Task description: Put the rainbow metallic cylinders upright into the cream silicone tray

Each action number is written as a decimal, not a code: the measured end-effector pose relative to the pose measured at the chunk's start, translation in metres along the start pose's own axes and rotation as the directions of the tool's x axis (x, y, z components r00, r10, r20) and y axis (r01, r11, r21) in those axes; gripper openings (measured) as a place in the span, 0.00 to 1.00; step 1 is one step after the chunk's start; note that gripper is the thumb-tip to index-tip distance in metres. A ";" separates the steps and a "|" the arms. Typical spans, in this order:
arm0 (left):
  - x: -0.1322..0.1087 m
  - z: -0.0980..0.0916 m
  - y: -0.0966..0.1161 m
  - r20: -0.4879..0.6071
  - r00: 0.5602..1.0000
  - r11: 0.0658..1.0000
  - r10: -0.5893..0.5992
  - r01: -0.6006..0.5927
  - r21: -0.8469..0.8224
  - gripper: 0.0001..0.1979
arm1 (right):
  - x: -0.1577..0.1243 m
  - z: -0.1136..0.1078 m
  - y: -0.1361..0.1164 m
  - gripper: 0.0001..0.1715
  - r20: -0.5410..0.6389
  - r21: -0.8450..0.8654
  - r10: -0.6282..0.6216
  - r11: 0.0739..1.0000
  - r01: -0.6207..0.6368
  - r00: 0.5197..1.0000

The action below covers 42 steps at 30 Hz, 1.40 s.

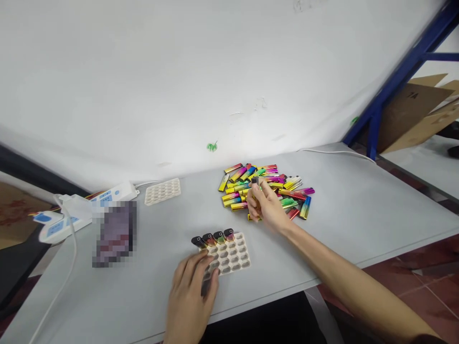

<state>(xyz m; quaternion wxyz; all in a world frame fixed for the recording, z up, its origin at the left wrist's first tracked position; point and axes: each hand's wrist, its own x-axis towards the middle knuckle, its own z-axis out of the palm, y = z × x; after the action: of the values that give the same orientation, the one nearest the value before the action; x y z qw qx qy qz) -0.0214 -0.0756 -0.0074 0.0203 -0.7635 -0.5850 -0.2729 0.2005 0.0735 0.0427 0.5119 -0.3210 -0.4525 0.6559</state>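
A cream plastic tray (231,260) with rows of oval holes lies near the front of the table. Several lighters with black tops (218,236) stand in its far row, leaning slightly. My left hand (190,286) rests at the tray's left front corner, fingers spread and touching it, the thumb apart from them. My right hand (267,205) is over a heap of shiny, multicoloured lighters (238,186). Its fingers close round one lighter (255,180), whose dark top shows above them; the rest is hidden by the hand.
Farther back on the left lies a second holed tray (163,191). A white power strip (114,193) with cables and a blurred-out purplish object (116,234) occupy the table's left side. A white wall (215,95) rises behind; a blue metal frame (380,105) and cardboard boxes (412,114) stand right.
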 end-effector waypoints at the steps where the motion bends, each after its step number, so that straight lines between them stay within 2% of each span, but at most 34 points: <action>1: 0.000 0.000 0.000 0.000 1.000 1.000 0.003 -0.003 -0.001 0.10 | -0.002 -0.001 0.003 0.21 -0.002 0.002 0.021 1.000 -0.021 1.000; 6: -0.001 0.002 -0.002 0.006 1.000 1.000 0.012 -0.012 -0.009 0.11 | -0.009 -0.005 0.006 0.35 0.052 -0.023 0.167 0.986 -0.166 0.985; 9: -0.002 0.003 -0.003 0.004 1.000 1.000 0.009 -0.009 -0.010 0.11 | -0.011 -0.005 0.008 0.39 0.102 -0.045 0.197 0.980 -0.193 0.975; 19: -0.001 0.003 -0.002 -0.011 1.000 1.000 0.006 -0.006 -0.013 0.11 | -0.011 -0.001 0.019 0.36 0.121 -0.053 0.257 0.966 -0.253 0.959; 24: -0.001 0.003 -0.001 -0.010 1.000 1.000 0.000 -0.001 -0.023 0.11 | -0.012 0.000 0.018 0.24 0.179 -0.075 0.119 0.991 -0.107 0.977; 26: -0.001 0.003 -0.001 -0.005 1.000 1.000 -0.005 0.005 -0.025 0.10 | -0.013 -0.001 0.018 0.23 0.197 -0.078 0.118 0.991 -0.104 0.973; 29: -0.002 0.004 -0.001 -0.001 1.000 1.000 -0.009 0.009 -0.012 0.11 | -0.014 -0.002 0.018 0.25 0.164 -0.057 0.172 0.985 -0.165 0.971; 32: -0.001 0.004 -0.001 -0.006 1.000 1.000 0.002 -0.002 -0.005 0.11 | -0.013 -0.002 0.021 0.33 0.131 0.003 0.224 0.974 -0.226 0.966; 34: -0.001 0.003 -0.001 -0.009 1.000 1.000 0.007 -0.007 -0.007 0.11 | -0.013 -0.001 0.024 0.36 0.097 0.027 0.250 0.967 -0.254 0.963; 42: -0.001 0.002 0.000 0.004 1.000 1.000 -0.009 0.009 -0.019 0.10 | -0.015 0.005 0.028 0.31 0.030 0.058 0.256 0.965 -0.257 0.966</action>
<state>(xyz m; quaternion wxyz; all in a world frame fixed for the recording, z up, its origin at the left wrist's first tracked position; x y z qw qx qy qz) -0.0210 -0.0756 -0.0101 0.0108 -0.7614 -0.5860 -0.2771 0.1891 0.0560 0.0185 0.4273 -0.3537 -0.3926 0.7337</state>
